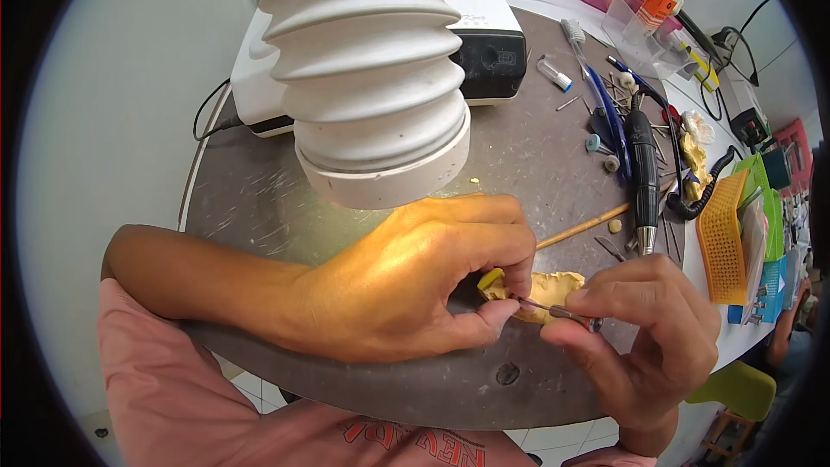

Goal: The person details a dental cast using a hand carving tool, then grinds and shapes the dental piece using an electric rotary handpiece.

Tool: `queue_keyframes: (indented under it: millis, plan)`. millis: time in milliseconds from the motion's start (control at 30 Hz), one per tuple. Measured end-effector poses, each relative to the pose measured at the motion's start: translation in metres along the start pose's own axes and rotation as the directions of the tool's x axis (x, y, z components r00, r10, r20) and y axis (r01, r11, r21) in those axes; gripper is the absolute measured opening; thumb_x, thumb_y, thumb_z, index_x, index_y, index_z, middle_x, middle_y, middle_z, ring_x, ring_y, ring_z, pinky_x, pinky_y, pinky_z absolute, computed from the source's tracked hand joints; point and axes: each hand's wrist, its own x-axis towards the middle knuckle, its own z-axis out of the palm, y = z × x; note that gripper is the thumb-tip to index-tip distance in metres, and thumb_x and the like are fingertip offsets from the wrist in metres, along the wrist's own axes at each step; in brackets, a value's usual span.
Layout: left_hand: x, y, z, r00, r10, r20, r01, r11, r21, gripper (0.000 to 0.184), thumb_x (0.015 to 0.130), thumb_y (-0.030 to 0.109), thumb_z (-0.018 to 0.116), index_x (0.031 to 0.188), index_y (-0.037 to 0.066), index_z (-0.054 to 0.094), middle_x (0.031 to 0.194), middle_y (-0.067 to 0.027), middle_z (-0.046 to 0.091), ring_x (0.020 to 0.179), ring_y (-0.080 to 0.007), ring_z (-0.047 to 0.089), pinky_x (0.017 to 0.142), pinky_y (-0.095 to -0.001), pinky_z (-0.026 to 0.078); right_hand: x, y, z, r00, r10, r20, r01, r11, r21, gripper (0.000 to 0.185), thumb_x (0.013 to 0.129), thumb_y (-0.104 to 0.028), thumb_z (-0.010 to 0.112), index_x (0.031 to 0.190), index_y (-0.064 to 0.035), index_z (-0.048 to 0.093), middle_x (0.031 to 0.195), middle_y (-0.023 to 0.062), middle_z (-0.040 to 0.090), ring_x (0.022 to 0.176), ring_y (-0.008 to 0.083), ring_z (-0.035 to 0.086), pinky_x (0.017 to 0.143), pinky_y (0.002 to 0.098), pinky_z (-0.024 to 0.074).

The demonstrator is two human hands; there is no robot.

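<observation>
Near the front of the dark work surface, my left hand (424, 281) has its thumb and fingers closed on the left end of a yellow plaster dental model (558, 285). A bright yellow piece (491, 278) shows at that end of the model. Between the thumb and fingers of my right hand (648, 329) is a thin metal hand tool (558, 311). Its tip points left and reaches my left fingertips at the model. What the tip touches is hidden by my left fingers.
A white ribbed suction hose (372, 78) hangs over the table. A black handpiece (641, 169), a wooden stick (584, 225), a blue brush (605, 104) and scattered burs lie at the right. Yellow (722, 238) and green baskets stand along the right edge.
</observation>
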Motion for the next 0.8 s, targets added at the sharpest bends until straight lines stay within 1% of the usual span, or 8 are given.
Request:
queue_keyframes:
  millis: [67,133,367,467,533,567,633,800]
  plan:
    - [0.0,0.001,0.0,1.0,-0.005,0.0,0.005,1.0,0.007,0.019,0.074,-0.003,0.078,0.088,-0.001,0.064,0.096,-0.0131,0.064,0.089,-0.0261,0.065,0.076,-0.0333,0.052,-0.001,-0.001,0.001,0.998,-0.047,0.041,0.05,0.997,-0.056,0.049,0.066,-0.008,0.093,0.104,0.004,0.065,0.082,0.0124,0.07,0.071,0.0202,0.066,0.067,0.029,0.05]
    - [0.0,0.001,-0.001,1.0,-0.019,0.013,0.019,1.0,0.006,0.019,0.074,-0.003,0.077,0.087,-0.001,0.064,0.096,-0.0133,0.063,0.089,-0.0263,0.065,0.076,-0.0333,0.052,-0.005,-0.001,0.009,0.993,-0.026,-0.112,0.028,0.999,0.015,0.045,0.068,0.001,0.087,0.107,0.003,0.064,0.081,0.0132,0.07,0.072,0.0207,0.067,0.067,0.0293,0.0506]
    - [0.0,0.002,-0.001,1.0,-0.023,0.015,0.023,1.0,0.0,0.018,0.075,-0.003,0.076,0.087,0.0,0.063,0.096,-0.013,0.063,0.089,-0.0262,0.064,0.075,-0.0336,0.052,-0.004,0.001,0.006,0.993,-0.094,-0.065,0.099,0.992,0.078,0.049,0.074,0.012,0.075,0.119,0.0025,0.058,0.085,0.0167,0.071,0.074,0.0204,0.068,0.069,0.0297,0.0524]
    - [0.0,0.002,-0.001,1.0,-0.015,0.015,0.015,1.0,0.011,0.018,0.076,-0.003,0.076,0.088,0.0,0.063,0.096,-0.013,0.063,0.09,-0.0264,0.064,0.076,-0.0337,0.052,-0.006,-0.002,0.008,0.997,-0.041,-0.058,0.046,0.996,0.078,0.05,0.076,0.005,0.08,0.12,0.0024,0.056,0.085,0.0158,0.07,0.074,0.0197,0.067,0.068,0.0283,0.052]
    - [-0.001,0.002,-0.001,1.0,-0.015,0.016,0.015,1.0,-0.001,0.018,0.076,-0.004,0.077,0.088,0.0,0.064,0.097,-0.0129,0.063,0.09,-0.0262,0.064,0.076,-0.0335,0.052,-0.005,-0.005,0.011,0.978,0.084,-0.191,-0.067,0.993,0.095,0.049,0.073,-0.009,0.089,0.111,0.0024,0.06,0.083,0.0137,0.069,0.073,0.0178,0.065,0.063,0.027,0.0495]
    - [-0.001,0.002,-0.001,1.0,-0.015,0.015,0.015,1.0,-0.001,0.018,0.076,-0.004,0.077,0.088,0.0,0.064,0.097,-0.0129,0.063,0.09,-0.0262,0.064,0.076,-0.0335,0.052,-0.003,-0.004,0.008,0.978,0.084,-0.191,-0.067,0.993,0.094,0.049,0.073,-0.009,0.089,0.111,0.0024,0.06,0.083,0.0137,0.069,0.073,0.0178,0.065,0.063,0.027,0.0495]
    - [0.0,0.001,-0.001,1.0,-0.002,0.015,0.002,1.0,0.008,0.019,0.076,-0.004,0.077,0.088,0.0,0.064,0.098,-0.0126,0.063,0.09,-0.0259,0.065,0.076,-0.0335,0.052,0.001,-0.001,-0.002,0.998,0.056,-0.01,-0.056,0.995,-0.077,0.047,0.068,-0.023,0.093,0.097,0.002,0.065,0.077,0.0098,0.067,0.068,0.017,0.062,0.059,0.0269,0.0462]
    - [0.0,0.002,-0.001,1.0,-0.017,0.023,0.017,1.0,0.014,0.019,0.076,-0.004,0.077,0.088,0.001,0.064,0.098,-0.0122,0.063,0.09,-0.0254,0.065,0.076,-0.0335,0.052,-0.003,-0.005,0.005,0.997,0.059,-0.057,-0.066,0.989,-0.134,0.039,0.066,-0.025,0.093,0.084,0.0002,0.068,0.072,0.0073,0.067,0.064,0.0184,0.062,0.057,0.0279,0.0445]
